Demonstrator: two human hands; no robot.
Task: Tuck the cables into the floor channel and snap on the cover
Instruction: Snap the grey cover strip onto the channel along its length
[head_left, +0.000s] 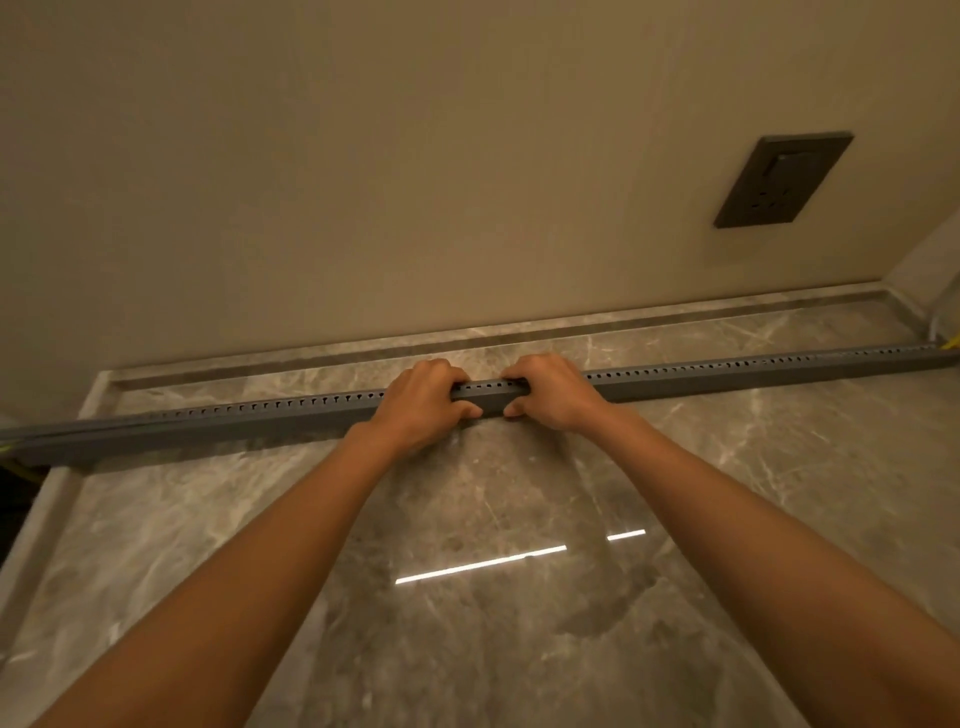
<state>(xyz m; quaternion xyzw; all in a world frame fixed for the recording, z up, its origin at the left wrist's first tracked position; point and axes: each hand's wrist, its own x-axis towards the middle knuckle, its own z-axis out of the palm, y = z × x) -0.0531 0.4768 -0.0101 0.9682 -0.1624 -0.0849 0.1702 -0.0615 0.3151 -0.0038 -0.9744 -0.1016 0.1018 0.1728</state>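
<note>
Floor (218, 525): left hand (423, 400), right hand (553, 392) around channel (234, 422)

I see my left hand (423, 402) and right hand (553, 392) gripping the grey channel (727, 371) side by side on the marble floor (467, 519); a wall socket (782, 179) sits up right.

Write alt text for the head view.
The left hand and right hand grip the middle of a grey slotted channel on a marble floor by a wall. Yellow cable shows at its right end; a dark socket is on the wall.
</note>
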